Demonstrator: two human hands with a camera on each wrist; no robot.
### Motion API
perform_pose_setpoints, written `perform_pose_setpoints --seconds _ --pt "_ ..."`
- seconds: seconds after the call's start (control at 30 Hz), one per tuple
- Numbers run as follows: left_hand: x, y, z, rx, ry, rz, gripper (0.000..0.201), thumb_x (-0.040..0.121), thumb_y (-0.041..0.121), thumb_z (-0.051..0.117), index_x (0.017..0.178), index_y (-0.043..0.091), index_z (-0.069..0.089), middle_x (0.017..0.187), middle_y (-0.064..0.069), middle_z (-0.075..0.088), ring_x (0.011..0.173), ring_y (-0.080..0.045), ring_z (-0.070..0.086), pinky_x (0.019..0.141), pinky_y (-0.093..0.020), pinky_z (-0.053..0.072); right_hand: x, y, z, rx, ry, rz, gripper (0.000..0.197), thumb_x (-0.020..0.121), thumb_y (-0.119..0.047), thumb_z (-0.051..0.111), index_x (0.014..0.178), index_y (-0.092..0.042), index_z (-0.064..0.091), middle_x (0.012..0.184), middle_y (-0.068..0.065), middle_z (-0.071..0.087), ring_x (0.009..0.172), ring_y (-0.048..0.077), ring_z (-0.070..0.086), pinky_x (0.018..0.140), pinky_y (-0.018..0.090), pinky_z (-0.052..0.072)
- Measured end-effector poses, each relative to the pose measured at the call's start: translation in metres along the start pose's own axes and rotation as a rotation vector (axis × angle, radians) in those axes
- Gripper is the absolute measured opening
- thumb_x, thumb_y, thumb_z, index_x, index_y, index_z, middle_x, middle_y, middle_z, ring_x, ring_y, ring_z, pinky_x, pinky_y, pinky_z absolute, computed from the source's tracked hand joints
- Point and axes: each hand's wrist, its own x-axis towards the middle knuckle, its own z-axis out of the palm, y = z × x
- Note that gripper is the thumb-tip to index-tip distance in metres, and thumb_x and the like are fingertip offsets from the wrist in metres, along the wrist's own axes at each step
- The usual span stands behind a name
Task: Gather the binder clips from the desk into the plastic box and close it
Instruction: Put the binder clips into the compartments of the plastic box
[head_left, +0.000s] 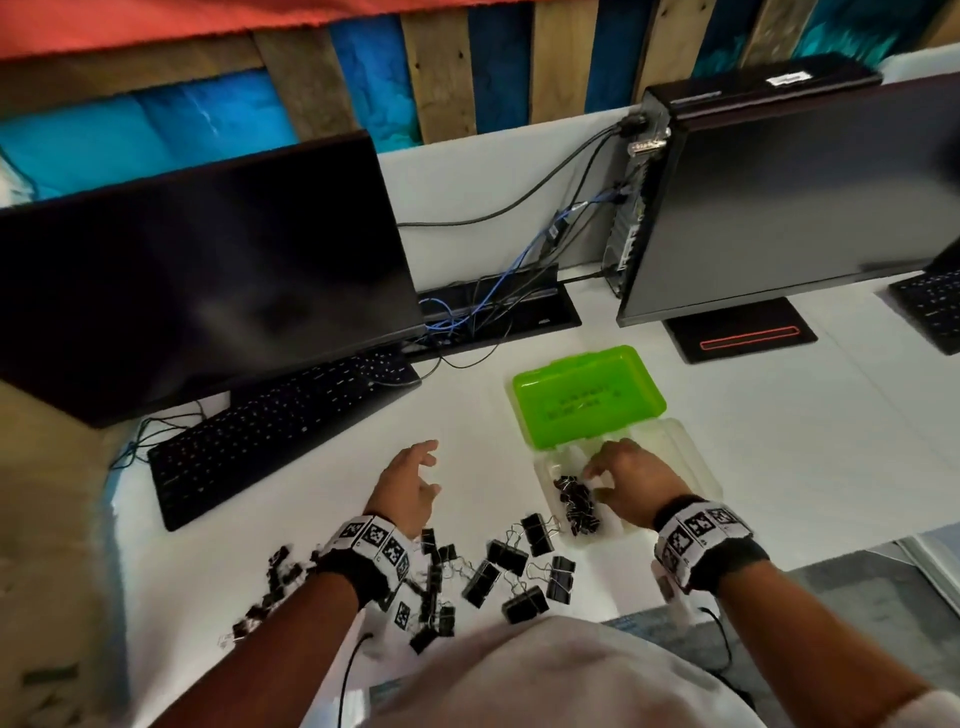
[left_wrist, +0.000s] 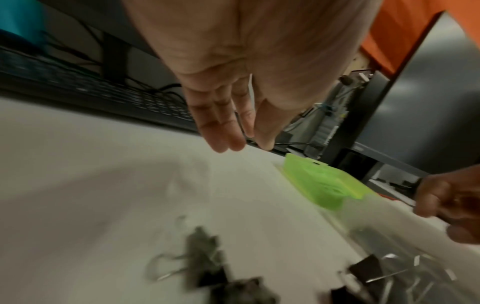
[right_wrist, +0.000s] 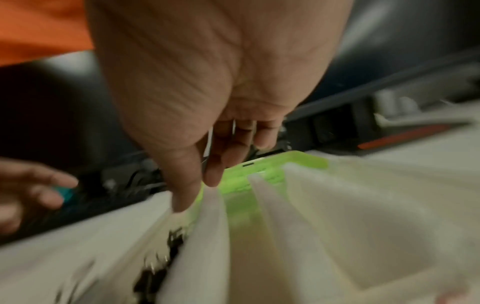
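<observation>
The plastic box lies open on the white desk, its green lid flat at the back and its clear base in front. A heap of small black binder clips sits in the base's left part. Larger black binder clips are scattered on the desk in front of the box, and small ones lie left of my left forearm. My right hand hovers over the base with relaxed fingers, holding nothing. My left hand is above bare desk left of the box, fingers straight and empty.
A black keyboard and dark monitor stand at the left. A second monitor, its stand and a computer tower are at the back right. Cables run into a desk slot behind the box. The desk's front edge is near my body.
</observation>
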Motion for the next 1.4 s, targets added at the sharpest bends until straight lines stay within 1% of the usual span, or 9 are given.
perform_pose_setpoints --seconds 0.13,0.27,0.47,0.67,0.83,0.97,1.13,1.27,1.4 --pt "-0.033 -0.042 -0.013 0.041 -0.070 -0.119 0.056 0.081 0.016 0.070 0.130 0.022 0.046 0.128 -0.001 0.049 0.097 -0.017 0.052 0.088 -0.025 0.043 -0.001 -0.010 0.011 -0.396 -0.136 -0.170 0.030 0.075 -0.032 0.065 0.105 -0.026 0.065 0.111 -0.004 0.056 0.109 0.020 0.048 0.086 0.034 0.038" --pt "-0.056 -0.059 -0.007 0.114 -0.260 -0.110 0.093 0.060 0.039 0.084 0.138 0.030 0.034 0.138 0.007 0.036 0.123 -0.016 0.042 0.106 -0.034 0.038 -0.004 -0.019 0.024 -0.471 -0.097 -0.143 0.022 0.077 -0.015 0.058 0.095 -0.018 0.069 0.104 0.003 0.061 0.102 0.025 0.053 0.080 0.036 0.044" --pt "-0.064 -0.066 0.017 0.240 -0.375 -0.057 0.119 0.050 0.043 0.088 0.144 0.037 0.016 0.148 0.010 0.019 0.135 -0.013 0.023 0.113 -0.033 0.029 -0.002 -0.024 0.026 -0.433 -0.017 -0.143 0.028 0.081 -0.004 0.049 0.100 -0.015 0.066 0.101 0.005 0.066 0.102 0.027 0.056 0.082 0.034 0.044" --pt "-0.070 -0.060 0.031 0.108 -0.282 -0.030 0.107 0.060 0.038 0.085 0.143 0.039 0.018 0.146 0.016 0.019 0.134 -0.008 0.025 0.111 -0.031 0.031 -0.004 -0.026 0.023 -0.416 0.093 -0.145 0.029 0.048 -0.008 0.081 0.071 -0.022 0.069 0.058 -0.004 0.064 0.055 0.020 0.060 0.050 0.026 0.047" --pt "-0.078 -0.067 0.011 0.235 0.052 0.017 0.078 0.077 0.050 0.066 0.141 0.035 0.025 0.148 0.013 0.028 0.134 -0.013 0.029 0.111 -0.042 0.032 0.001 -0.024 0.023 0.134 0.222 -0.002 0.029 0.082 0.003 0.054 0.106 -0.009 0.064 0.090 0.011 0.066 0.076 0.030 0.064 0.067 0.036 0.053" --pt "-0.087 -0.109 -0.014 0.439 0.325 -0.271 0.073 0.082 0.059 0.051 0.143 0.028 0.026 0.153 -0.003 0.022 0.142 -0.028 0.015 0.112 -0.055 0.021 0.004 -0.016 0.009 0.350 0.249 0.158 0.039 0.079 0.011 0.050 0.111 -0.009 0.059 0.073 0.002 0.067 0.070 0.020 0.062 0.069 0.026 0.047" --pt "-0.106 -0.156 -0.010 0.341 0.301 -0.657 0.091 0.072 0.073 0.051 0.144 0.042 0.005 0.157 0.002 -0.002 0.144 -0.024 -0.013 0.106 -0.071 0.006 0.006 0.000 0.003 0.454 0.257 0.310 0.029 0.081 0.007 0.050 0.095 -0.015 0.063 0.063 -0.001 0.068 0.048 0.002 0.060 0.049 0.005 0.043" --pt "-0.106 -0.164 0.002 0.223 0.378 -0.546 0.094 0.071 0.058 0.067 0.145 0.034 0.014 0.156 -0.006 0.011 0.144 -0.028 0.009 0.108 -0.068 0.012 0.003 0.007 0.001 0.532 0.250 0.412 0.029 0.081 0.010 0.046 0.091 -0.010 0.065 0.065 0.005 0.066 0.040 0.000 0.057 0.044 0.008 0.044" --pt "-0.097 -0.165 0.006 0.220 0.432 -0.413 0.080 0.074 0.051 0.069 0.140 0.026 0.031 0.150 -0.010 0.025 0.137 -0.031 0.027 0.109 -0.060 0.016 0.003 0.013 -0.002 0.426 0.277 0.423 0.024 0.080 0.003 0.053 0.092 -0.011 0.067 0.074 0.008 0.070 0.064 0.025 0.066 0.065 0.029 0.053"
